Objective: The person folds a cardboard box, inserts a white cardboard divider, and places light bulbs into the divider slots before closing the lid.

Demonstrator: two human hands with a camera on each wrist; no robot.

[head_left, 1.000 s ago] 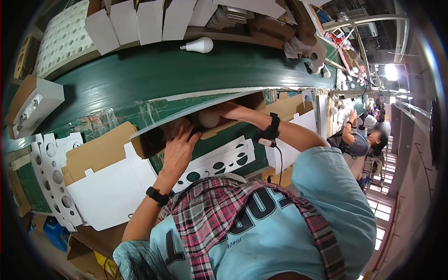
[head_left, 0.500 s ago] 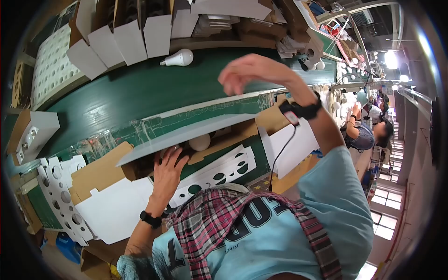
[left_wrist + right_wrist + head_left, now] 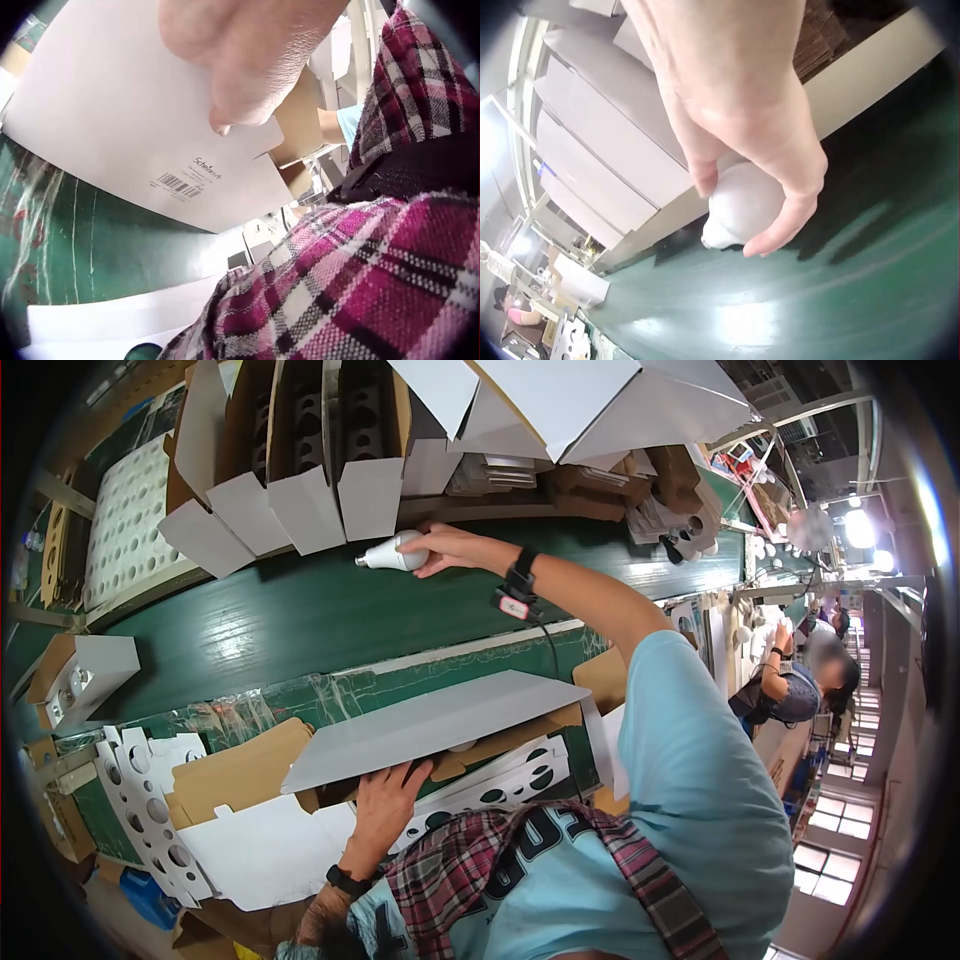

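My right hand (image 3: pixel 440 550) has reached to the far side of the green belt and grips a white light bulb (image 3: pixel 392 554) by its round end. In the right wrist view, thumb and fingers close round the bulb (image 3: pixel 744 202), its narrow base pointing away. Nearer my body stands a long white cardboard box (image 3: pixel 430 728), its broad flap raised. My left hand (image 3: pixel 382 815) holds the box at its near edge, fingertips hidden under the flap. In the left wrist view, the hand (image 3: pixel 255 60) lies against the printed panel (image 3: pixel 135 127), above a barcode.
Upright boxes with dark inserts (image 3: pixel 300 490) line the far side, beside a white perforated tray (image 3: pixel 130 525). Another box of bulbs (image 3: pixel 85 680) stands left. Hole-punched card inserts (image 3: pixel 145 810) and flat cardboard (image 3: pixel 260 850) lie nearby. Another person (image 3: pixel 795 685) works at right.
My right hand has come out of the long box, crossed the green belt and taken hold of the light bulb. My left hand stays at the box, whose flap now covers more of it.
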